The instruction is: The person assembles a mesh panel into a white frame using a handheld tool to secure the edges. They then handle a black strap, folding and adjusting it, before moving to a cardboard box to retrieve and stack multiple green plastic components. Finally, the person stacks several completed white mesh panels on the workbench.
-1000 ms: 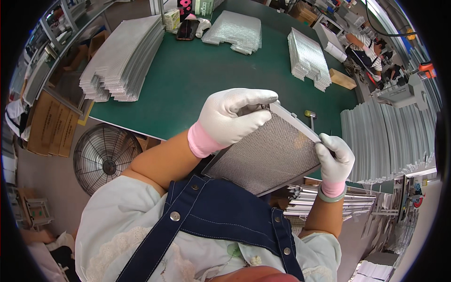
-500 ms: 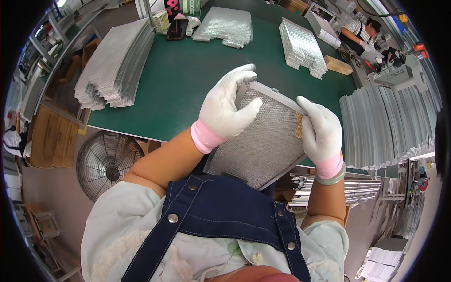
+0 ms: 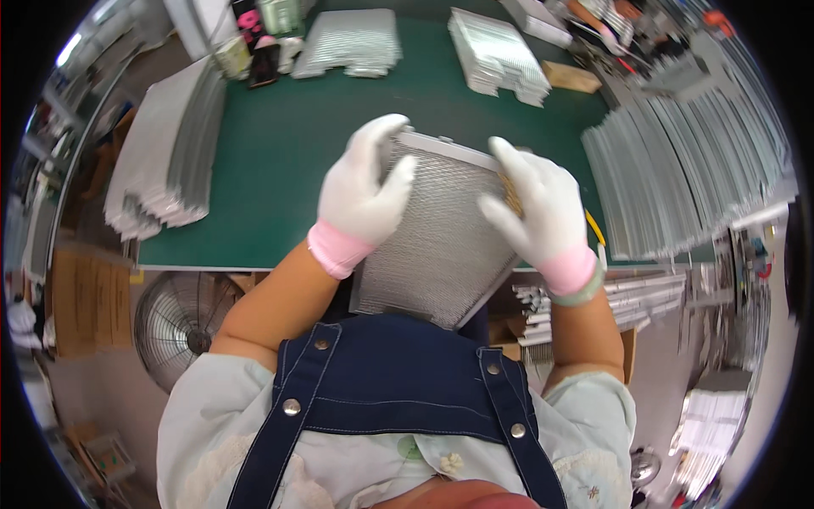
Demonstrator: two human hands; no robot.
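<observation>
A metal mesh filter panel (image 3: 449,229) with a light frame leans between my body and the table's near edge, its upper end over the tabletop. My left hand (image 3: 360,193), in a white glove with a pink cuff, grips the panel's left edge, thumb across the mesh. On the other side my right hand (image 3: 543,204), gloved alike, holds the right edge near the upper corner. Its thumb reaches over the face of the mesh, and its other fingers are partly hidden. A yellowish patch of mesh (image 3: 510,195) shows beside the right fingers.
The green table (image 3: 280,170) carries stacks of silvery sheets at its left (image 3: 170,144), back (image 3: 349,42) and back right (image 3: 500,55). Many framed panels (image 3: 687,174) stand in a row at right. A wooden block (image 3: 571,77) lies near them. A floor fan (image 3: 182,322) stands below left. Another person works far right.
The panel has turned slightly, its top edge now nearer level. Both hands moved with it, and my right thumb now reaches further over the mesh. The whole view has shifted.
</observation>
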